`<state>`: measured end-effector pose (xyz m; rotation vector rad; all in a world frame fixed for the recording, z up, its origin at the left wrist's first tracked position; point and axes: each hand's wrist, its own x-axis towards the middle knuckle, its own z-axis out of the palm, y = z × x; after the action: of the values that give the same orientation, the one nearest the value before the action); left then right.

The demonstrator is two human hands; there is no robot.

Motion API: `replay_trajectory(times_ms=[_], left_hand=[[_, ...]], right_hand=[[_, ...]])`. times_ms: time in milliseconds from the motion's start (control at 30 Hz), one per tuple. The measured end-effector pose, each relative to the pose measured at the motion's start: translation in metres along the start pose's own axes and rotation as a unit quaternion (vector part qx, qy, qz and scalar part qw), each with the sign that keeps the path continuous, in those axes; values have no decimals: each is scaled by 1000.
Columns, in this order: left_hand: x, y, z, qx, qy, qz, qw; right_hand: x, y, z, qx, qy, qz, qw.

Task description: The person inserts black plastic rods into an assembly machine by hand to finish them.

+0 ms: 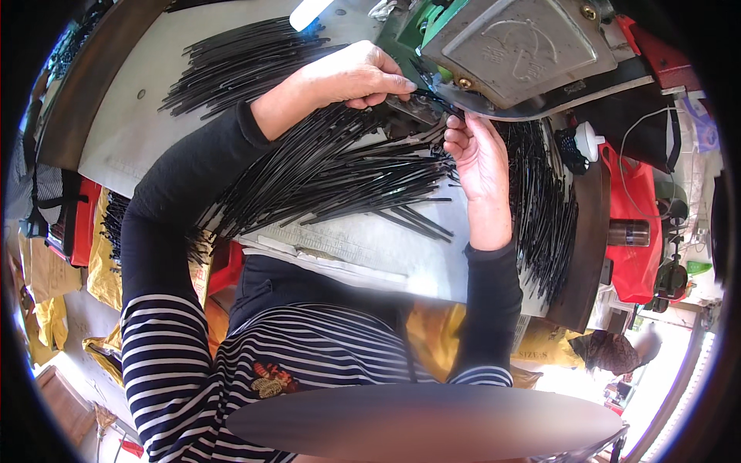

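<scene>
My left hand (355,75) pinches a thin black strip (434,97) between thumb and fingertips, close to the needle area of a sewing machine (517,58). Beside the machine's lower edge, my right hand (480,158) has its fingertips closed on the other end of the strip, palm partly turned up. The machine head and my fingers partly hide the strip. Under my left forearm lies a big heap of similar black strips (324,177). Another bundle of strips (239,65) is spread behind that forearm, and a third pile (540,208) lies right of my right hand.
The pale worktable (112,143) has dark raised edging (81,85) at its left and right ends. A few loose strips (417,224) lie near its front. Red bags (633,231) hang at the right, and yellow sacks (108,262) stand at the left. A white lamp (309,13) shows at the top.
</scene>
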<state>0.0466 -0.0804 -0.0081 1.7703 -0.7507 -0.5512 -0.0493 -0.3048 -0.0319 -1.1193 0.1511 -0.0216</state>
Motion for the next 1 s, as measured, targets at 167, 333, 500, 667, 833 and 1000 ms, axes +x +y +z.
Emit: replay_trajectory(times_ms=[167,333,500,667,833,1000], left_hand=[[-6,4,-2,-18,10,-8,1000],[-6,14,-6,-4,-104,-3,995],[-13,6,-3,14,-152,-29,988],[-19,7,4,57,-186,-16,981],[-34,4,-13,262,-75,-11,962],[-44,-13,-2,487,62,130,862]], right_hand=[[4,4,-1,5,14,-3,1000],[-8,-13,6,-86,64,-101,989],[-24,-8,38,-412,-34,-117,903],[-38,-4,58,-603,-109,-224,758],[-37,-3,43,-518,-70,-119,844],[-39,-11,52,-407,-129,60,902]])
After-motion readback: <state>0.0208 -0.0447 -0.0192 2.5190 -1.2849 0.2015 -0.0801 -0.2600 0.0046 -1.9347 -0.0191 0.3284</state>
